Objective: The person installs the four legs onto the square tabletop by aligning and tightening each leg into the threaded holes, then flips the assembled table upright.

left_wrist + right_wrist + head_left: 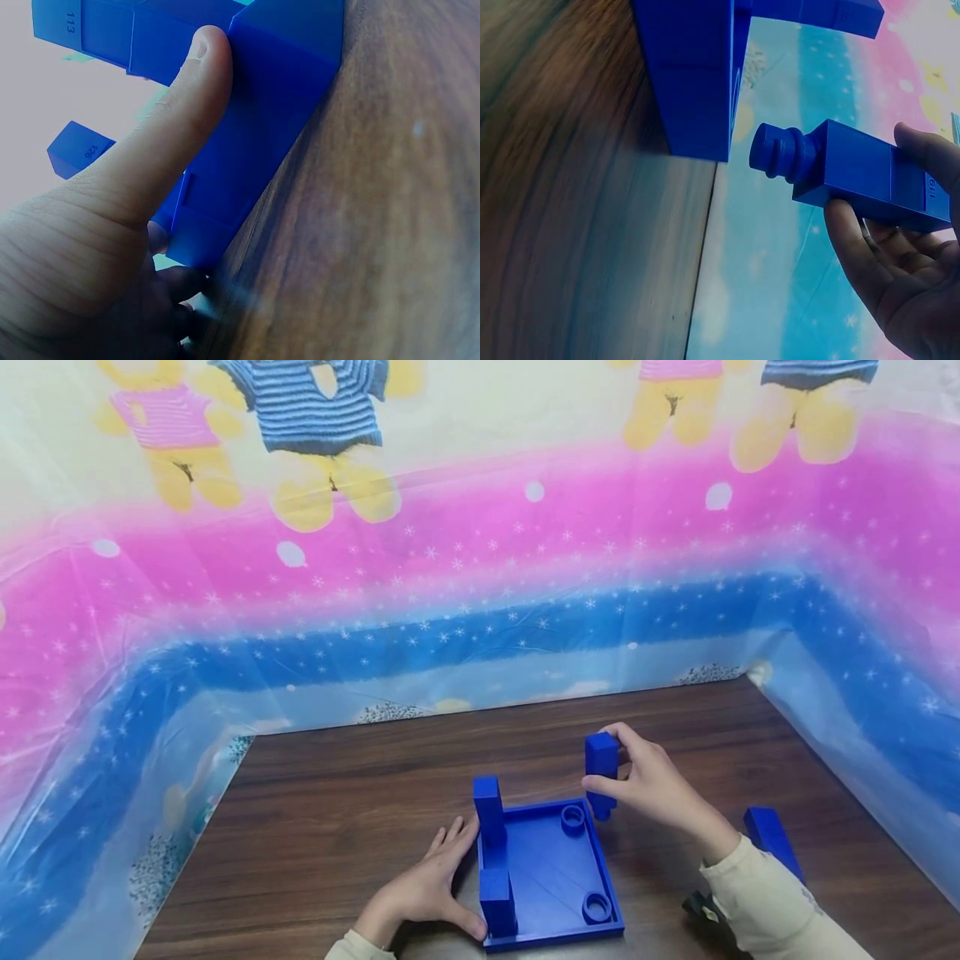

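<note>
A square blue panel [547, 877] with a raised rim lies on the brown table. Two blue square legs stand upright along its left side: the far leg [490, 810] and the near leg [497, 897]. Round sockets [597, 907] show at its two right corners. With thumb and fingers spread, my left hand [427, 885] presses against the panel's left side, the thumb by the near corner. My right hand [660, 781] pinches another blue leg [862, 169] beside the far right socket. That leg's threaded end points down in the head view.
Another blue leg [772, 839] lies on the table at the right, partly behind my right sleeve [780, 902]. A small black object [701, 910] is by the sleeve. A printed cloth [480, 560] stands along the table's back and sides.
</note>
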